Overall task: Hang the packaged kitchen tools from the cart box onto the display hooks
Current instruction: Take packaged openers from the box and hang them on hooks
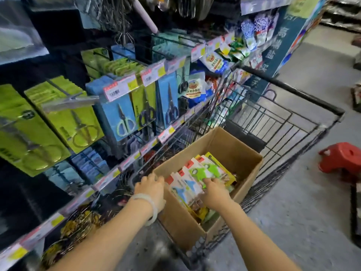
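Note:
An open cardboard box [230,149] sits in a black wire cart [283,122]. Inside lies a fanned stack of packaged kitchen tools [197,173], white cards with red tabs and green or blue tools. My right hand [214,191] is down in the box, fingers closed over the near end of the packages. My left hand [151,189] rests on the box's left rim, a pale bangle on its wrist, fingers curled over the edge. On the left, display hooks [64,90] carry carded scissors in green and blue packs [121,116].
Price-tag rails [121,89] run along the hook rows. Lower hooks hold dark packs and metal strainers [82,222]. Bagged goods [195,89] hang by the cart's far end. A red plastic stool [341,157] stands on the grey floor to the right.

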Tool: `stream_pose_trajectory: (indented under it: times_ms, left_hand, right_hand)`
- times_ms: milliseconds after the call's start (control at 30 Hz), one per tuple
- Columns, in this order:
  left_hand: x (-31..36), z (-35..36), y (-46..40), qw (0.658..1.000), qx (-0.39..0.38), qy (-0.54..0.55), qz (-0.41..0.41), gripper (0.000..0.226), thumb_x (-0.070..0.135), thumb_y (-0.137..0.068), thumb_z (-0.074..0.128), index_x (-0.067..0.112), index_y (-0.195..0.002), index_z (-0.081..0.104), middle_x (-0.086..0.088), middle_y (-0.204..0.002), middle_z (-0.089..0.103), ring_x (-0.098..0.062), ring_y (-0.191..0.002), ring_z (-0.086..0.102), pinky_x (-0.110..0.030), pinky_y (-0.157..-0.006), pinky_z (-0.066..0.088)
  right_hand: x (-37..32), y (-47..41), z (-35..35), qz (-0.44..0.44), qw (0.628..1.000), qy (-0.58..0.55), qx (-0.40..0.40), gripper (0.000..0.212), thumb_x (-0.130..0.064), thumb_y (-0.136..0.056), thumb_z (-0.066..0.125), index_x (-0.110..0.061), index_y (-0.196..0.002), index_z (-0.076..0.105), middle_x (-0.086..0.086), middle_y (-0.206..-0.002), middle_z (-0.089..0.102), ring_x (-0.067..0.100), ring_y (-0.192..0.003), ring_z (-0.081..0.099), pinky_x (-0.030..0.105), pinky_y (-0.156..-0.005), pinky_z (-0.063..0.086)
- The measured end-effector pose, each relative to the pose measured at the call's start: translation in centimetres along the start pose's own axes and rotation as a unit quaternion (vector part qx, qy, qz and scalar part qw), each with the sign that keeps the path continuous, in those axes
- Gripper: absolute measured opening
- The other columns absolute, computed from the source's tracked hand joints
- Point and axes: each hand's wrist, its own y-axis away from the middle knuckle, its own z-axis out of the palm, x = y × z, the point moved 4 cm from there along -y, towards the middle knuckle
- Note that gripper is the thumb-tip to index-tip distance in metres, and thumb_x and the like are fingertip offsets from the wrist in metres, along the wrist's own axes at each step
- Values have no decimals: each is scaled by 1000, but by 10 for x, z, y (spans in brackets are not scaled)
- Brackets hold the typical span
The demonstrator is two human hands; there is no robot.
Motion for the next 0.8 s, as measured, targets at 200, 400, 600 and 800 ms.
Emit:
stream_pose_trajectory:
  times_ms: [200,400,600,800]
  left_hand:
    - [3,18,-34,995,-39,60,-70,74,36,-90,56,11,-148,16,-13,-146,28,-32,-134,28,-43,-106,31]
    - [28,26,-57,983,-50,127,-126,60,30,-92,51,16,-145,24,-11,-146,29,-31,-133,29,-41,-106,30]
    - [53,46,-66,967,-42,181,-173,59,26,-95,47,22,-148,19,-10,-145,31,-31,-131,35,-38,-102,35]
    - [61,72,-67,951,-41,212,-222,60,36,-95,48,22,-147,22,-5,-150,27,-23,-136,29,-33,-112,28]
  right_hand:
    - [6,-58,20,-44,993,11,-106,60,-31,-90,57,-12,-141,33,15,-141,37,33,-128,41,39,-104,39]
    - [23,-108,29,-86,980,49,-174,47,-30,-87,60,-15,-128,42,10,-131,44,29,-118,49,37,-98,45]
    - [37,-153,60,-111,966,47,-230,53,-20,-93,49,-12,-142,28,14,-139,43,31,-121,49,36,-98,43]
    - [35,-185,119,-44,946,-158,-281,72,-32,-73,55,-8,-138,34,19,-137,45,35,-121,49,39,-99,43]
